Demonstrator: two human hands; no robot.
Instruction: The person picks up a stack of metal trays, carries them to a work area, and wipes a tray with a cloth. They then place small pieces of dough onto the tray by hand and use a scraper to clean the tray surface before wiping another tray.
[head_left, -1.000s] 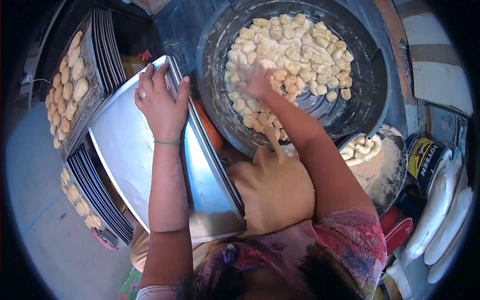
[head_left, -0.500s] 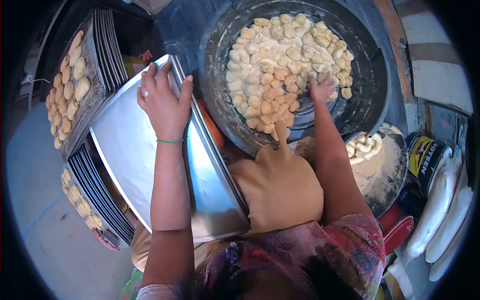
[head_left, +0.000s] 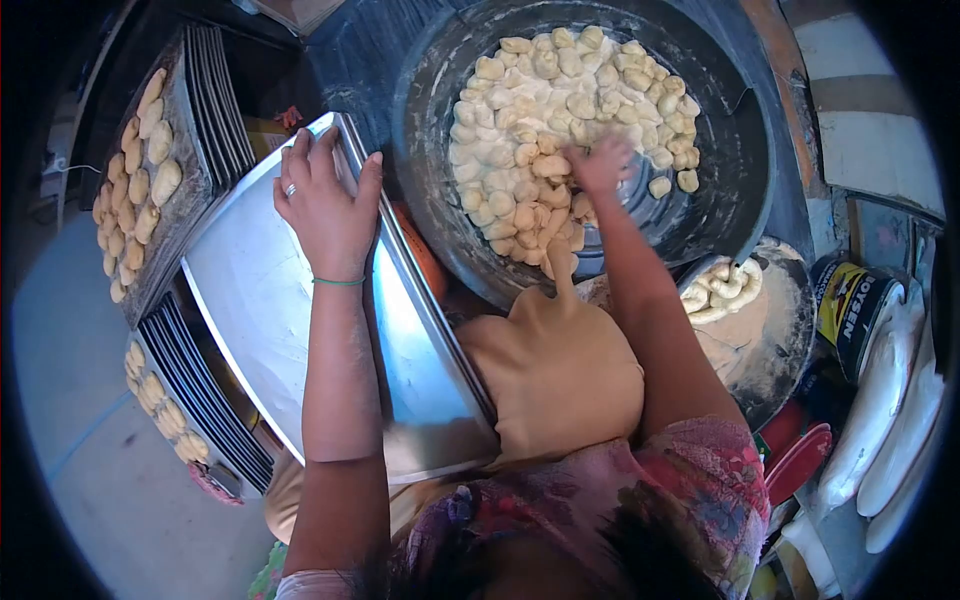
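My left hand grips the far edge of a shiny metal tray tilted across my lap, fingers over the rim and thumb along its right side. Inside a large black basin, my right hand reaches among many small floured dough pieces. Its fingers are spread and smeared by motion, beside some tan pieces heaped near the basin's middle. No dough piece is visible in its grasp. The basin's floor shows to the right of and below the right hand.
Stacked dark trays stand at left, the top one bearing shaped dough pieces. A lower stack holds more. To the right are a dough rope on a floured round tray, a labelled bucket and white plastic bags.
My right hand has swept left across the basin, and tan dough pieces have shifted together near it. The left hand has stayed on the tray.
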